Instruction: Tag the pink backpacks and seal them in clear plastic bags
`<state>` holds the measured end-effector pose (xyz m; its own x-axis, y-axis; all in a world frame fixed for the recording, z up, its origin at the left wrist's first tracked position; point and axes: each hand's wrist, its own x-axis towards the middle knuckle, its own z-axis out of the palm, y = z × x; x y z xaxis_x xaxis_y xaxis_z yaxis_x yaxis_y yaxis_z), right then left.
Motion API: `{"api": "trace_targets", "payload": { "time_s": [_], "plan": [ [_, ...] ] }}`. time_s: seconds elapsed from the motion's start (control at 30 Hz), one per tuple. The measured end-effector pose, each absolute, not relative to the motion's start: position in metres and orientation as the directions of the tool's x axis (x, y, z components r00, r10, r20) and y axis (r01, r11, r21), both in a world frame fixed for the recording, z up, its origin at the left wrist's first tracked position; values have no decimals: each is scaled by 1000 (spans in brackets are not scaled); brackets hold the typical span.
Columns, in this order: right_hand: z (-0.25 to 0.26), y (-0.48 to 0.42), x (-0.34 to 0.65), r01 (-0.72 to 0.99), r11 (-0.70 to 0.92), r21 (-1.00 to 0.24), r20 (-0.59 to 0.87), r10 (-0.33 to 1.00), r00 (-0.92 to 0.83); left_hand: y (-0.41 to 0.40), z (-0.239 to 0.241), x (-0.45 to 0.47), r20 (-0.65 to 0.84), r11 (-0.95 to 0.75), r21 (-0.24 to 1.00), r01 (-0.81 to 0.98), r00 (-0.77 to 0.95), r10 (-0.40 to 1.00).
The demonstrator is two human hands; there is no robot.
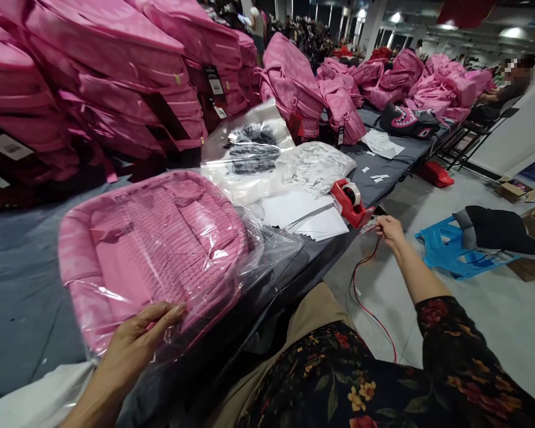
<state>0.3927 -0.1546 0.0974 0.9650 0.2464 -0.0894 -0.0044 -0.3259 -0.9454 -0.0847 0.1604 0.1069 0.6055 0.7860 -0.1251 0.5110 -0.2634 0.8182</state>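
Observation:
A pink backpack (160, 249) lies flat on the grey table (22, 285) inside a clear plastic bag (267, 246) whose mouth hangs loose toward the right. My left hand (138, 339) rests on the near edge of the bagged backpack, fingers spread over the plastic. My right hand (389, 230) is stretched out to the red tape dispenser (351, 202) at the table's edge and pinches the end of the tape at its front.
Stacks of pink backpacks (107, 77) fill the back of the table. Bags of black items (252, 148), white sheets (307, 217) and a plastic bundle (314, 166) lie near the dispenser. A blue stool (450, 249) with a dark cushion stands on the floor at right. A person (503, 89) sits far right.

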Motion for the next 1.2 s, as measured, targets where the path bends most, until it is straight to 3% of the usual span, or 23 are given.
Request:
{"api": "trace_targets", "payload": {
  "time_s": [0.1, 0.2, 0.27, 0.33, 0.4, 0.47, 0.57, 0.63, 0.73, 0.9, 1.03, 1.1, 1.2],
  "plan": [
    [78, -130, 347, -67, -270, -961, -171, 384, 907, 161, 107, -86, -120, -266, 822, 503, 610, 783],
    [77, -92, 289, -110, -180, -978, -202, 643, 739, 156, 107, -87, -82, -307, 825, 474, 639, 765],
    [95, -67, 252, -113, -93, -989, -137, 859, 494, 155, 104, -87, -47, -336, 837, 432, 668, 743],
    [125, -41, 225, -7, -15, -1000, -16, 985, 169, 157, 98, -86, -21, -330, 863, 383, 680, 733],
    [157, -11, 204, 230, 99, -968, 62, 985, -162, 162, 92, -86, -26, -292, 893, 344, 685, 728],
    [181, 24, 185, 443, 289, -849, 80, 898, -432, 165, 87, -86, -37, -249, 918, 309, 692, 721],
    [192, 75, 159, 622, 527, -579, 32, 777, -628, 166, 84, -87, -48, -204, 941, 270, 702, 711],
    [184, 104, 149, 713, 581, -394, -56, 759, -649, 166, 83, -87, -62, -178, 950, 255, 716, 696],
    [170, 133, 148, 843, 485, -234, -175, 832, -527, 167, 81, -87, -72, -159, 957, 243, 729, 680],
    [170, 135, 168, 951, 117, -286, -109, 982, -153, 171, 77, -89, -101, -154, 951, 268, 740, 665],
    [167, 108, 160, 918, 250, -307, -4, 964, -264, 173, 73, -86, -75, -204, 938, 281, 739, 669],
    [160, 103, 150, 918, 302, -259, -58, 943, -327, 173, 73, -85, -46, -247, 926, 285, 736, 675],
    [150, 108, 140, 950, 256, -179, -197, 937, -289, 169, 79, -90, 61, -405, 860, 309, 726, 685]
  ]
}}
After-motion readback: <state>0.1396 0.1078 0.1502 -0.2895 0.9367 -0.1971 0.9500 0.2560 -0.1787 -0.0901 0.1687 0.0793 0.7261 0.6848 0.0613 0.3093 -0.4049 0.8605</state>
